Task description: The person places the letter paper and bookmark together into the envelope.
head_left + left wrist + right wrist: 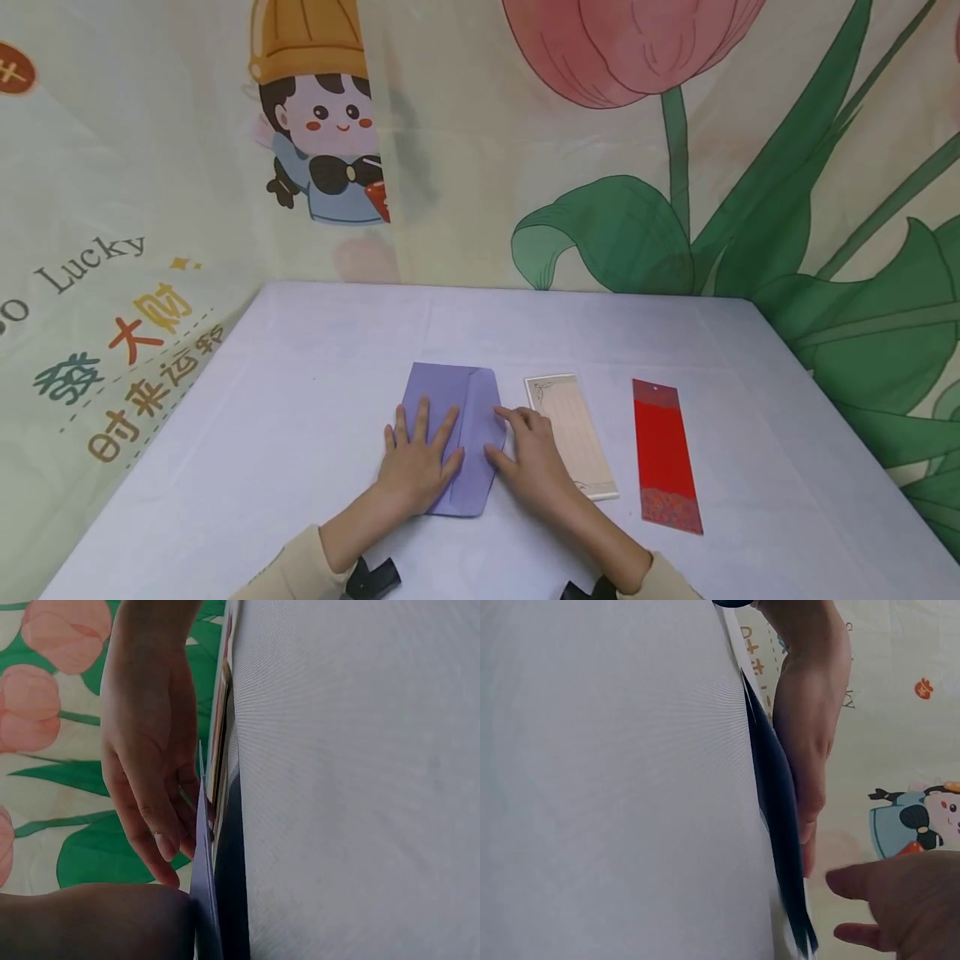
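A folded purple paper (442, 387) lies on the white table, with a lengthwise crease or flap edge towards its right side. My left hand (417, 467) rests flat on it, fingers spread, pressing the sheet down. At the paper's right edge is my right hand (534, 458), thumb and forefinger apart and loosely bent; no pinch shows. The left wrist view shows that right hand (150, 750) beside the slightly raised edge of the purple paper (202, 870). In the right wrist view my left hand (806, 742) lies along the paper (776, 795), which looks dark there.
Just right of the right hand lies a beige card (572, 425) with a pale border, partly under that hand. Farther right is a long red card (664, 454) with patterned ends. The white table (337, 350) meets a printed cloth backdrop (457, 167).
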Available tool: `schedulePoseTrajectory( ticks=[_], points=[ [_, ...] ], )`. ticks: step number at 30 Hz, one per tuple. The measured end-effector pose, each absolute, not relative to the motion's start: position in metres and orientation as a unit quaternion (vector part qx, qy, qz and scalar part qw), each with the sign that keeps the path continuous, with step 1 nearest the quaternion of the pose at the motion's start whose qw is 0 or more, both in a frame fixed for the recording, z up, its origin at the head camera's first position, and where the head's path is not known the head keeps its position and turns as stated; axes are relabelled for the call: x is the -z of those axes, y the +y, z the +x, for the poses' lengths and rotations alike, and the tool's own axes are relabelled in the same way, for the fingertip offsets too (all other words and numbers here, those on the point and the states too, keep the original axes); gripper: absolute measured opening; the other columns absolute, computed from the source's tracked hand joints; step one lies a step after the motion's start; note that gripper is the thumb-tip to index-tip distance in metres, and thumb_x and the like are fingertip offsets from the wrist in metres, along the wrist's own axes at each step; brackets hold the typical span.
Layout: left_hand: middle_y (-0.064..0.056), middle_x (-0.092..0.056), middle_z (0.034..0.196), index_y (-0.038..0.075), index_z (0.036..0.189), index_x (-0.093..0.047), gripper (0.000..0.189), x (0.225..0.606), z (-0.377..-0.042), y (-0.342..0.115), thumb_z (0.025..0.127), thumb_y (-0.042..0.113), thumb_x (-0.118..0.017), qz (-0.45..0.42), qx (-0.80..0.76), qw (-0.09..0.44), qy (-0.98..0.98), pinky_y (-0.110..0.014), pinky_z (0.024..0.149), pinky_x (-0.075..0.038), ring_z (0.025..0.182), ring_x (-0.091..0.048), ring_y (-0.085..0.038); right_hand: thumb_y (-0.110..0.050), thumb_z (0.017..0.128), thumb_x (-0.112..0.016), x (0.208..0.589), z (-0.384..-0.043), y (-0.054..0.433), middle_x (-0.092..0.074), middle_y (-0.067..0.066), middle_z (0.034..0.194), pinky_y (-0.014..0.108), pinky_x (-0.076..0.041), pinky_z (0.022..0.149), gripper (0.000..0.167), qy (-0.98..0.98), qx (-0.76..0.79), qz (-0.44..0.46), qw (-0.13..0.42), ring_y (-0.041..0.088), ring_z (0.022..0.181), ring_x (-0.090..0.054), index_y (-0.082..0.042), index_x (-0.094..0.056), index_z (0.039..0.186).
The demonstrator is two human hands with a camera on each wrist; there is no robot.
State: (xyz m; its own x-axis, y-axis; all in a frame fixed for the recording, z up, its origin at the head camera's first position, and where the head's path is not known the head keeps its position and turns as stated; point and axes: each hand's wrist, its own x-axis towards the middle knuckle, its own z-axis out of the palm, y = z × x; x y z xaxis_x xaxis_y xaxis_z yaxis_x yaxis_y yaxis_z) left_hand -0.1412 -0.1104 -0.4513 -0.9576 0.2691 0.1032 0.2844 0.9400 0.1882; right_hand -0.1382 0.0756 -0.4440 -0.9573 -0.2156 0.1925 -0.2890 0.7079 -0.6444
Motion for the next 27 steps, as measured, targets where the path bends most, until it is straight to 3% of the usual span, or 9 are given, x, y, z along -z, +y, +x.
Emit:
schedulePoseTrajectory(
  ticks=[4,7,12,18,23,27],
  points=[
    [-0.027,-0.022,0.146,0.019,0.144,-0.034,0.057,0.45,-0.141,-0.11,0.093,0.045,-0.039,-0.134,0.119,0.031,-0.983,-0.066,0.096,-0.019,0.126,-0.014,-0.058,-0.014,0.082,-0.067,0.444,-0.145,0.077,-0.058,0.006,0.088,0.028,-0.043,0.067,0.038,-0.876,-0.466,0.123,0.025,0.015,0.077,-0.052,-0.007,-0.058,0.119],
    [-0.027,-0.021,0.146,0.019,0.145,-0.033,0.057,0.449,-0.141,-0.11,0.094,0.044,-0.038,-0.132,0.128,0.025,-0.983,-0.066,0.096,-0.018,0.127,-0.013,-0.058,-0.005,0.084,-0.063,0.447,-0.15,0.078,-0.06,0.012,0.085,0.024,-0.047,0.057,0.035,-0.807,-0.57,0.143,-0.061,0.011,0.064,-0.056,0.001,-0.057,0.117],
    [-0.027,-0.02,0.147,0.02,0.145,-0.032,0.056,0.447,-0.142,-0.11,0.094,0.044,-0.037,-0.129,0.133,0.016,-0.983,-0.067,0.096,-0.017,0.127,-0.011,-0.058,0.004,0.084,-0.059,0.449,-0.157,0.081,-0.051,0.027,0.117,0.033,-0.052,0.059,0.047,-0.712,-0.665,0.136,-0.177,0.018,0.059,-0.062,0.004,-0.048,0.13],
    [-0.026,-0.019,0.147,0.02,0.146,-0.029,0.056,0.444,-0.143,-0.11,0.095,0.043,-0.036,-0.127,0.15,0.004,-0.98,-0.068,0.096,-0.015,0.128,-0.01,-0.057,0.004,0.083,-0.059,0.449,-0.162,0.084,-0.05,0.027,0.119,0.03,-0.051,0.058,0.059,-0.705,-0.667,0.116,-0.213,0.017,0.053,-0.059,-0.004,-0.041,0.139],
    [-0.024,-0.018,0.148,0.022,0.148,-0.024,0.057,0.44,-0.145,-0.111,0.095,0.044,-0.034,-0.124,0.171,-0.013,-0.977,-0.067,0.097,-0.014,0.128,-0.008,-0.057,0.007,0.081,-0.059,0.448,-0.162,0.087,-0.03,0.03,0.139,0.028,-0.051,0.059,0.065,-0.678,-0.692,0.097,-0.23,0.016,0.054,-0.058,-0.008,-0.037,0.141],
    [-0.025,-0.018,0.148,0.024,0.148,-0.021,0.058,0.436,-0.146,-0.111,0.095,0.044,-0.035,-0.122,0.191,-0.014,-0.974,-0.064,0.098,-0.018,0.126,-0.011,-0.059,0.01,0.079,-0.057,0.447,-0.163,0.09,-0.018,0.025,0.147,0.026,-0.05,0.058,0.069,-0.655,-0.713,0.081,-0.236,0.015,0.055,-0.056,-0.011,-0.037,0.142]
  ],
)
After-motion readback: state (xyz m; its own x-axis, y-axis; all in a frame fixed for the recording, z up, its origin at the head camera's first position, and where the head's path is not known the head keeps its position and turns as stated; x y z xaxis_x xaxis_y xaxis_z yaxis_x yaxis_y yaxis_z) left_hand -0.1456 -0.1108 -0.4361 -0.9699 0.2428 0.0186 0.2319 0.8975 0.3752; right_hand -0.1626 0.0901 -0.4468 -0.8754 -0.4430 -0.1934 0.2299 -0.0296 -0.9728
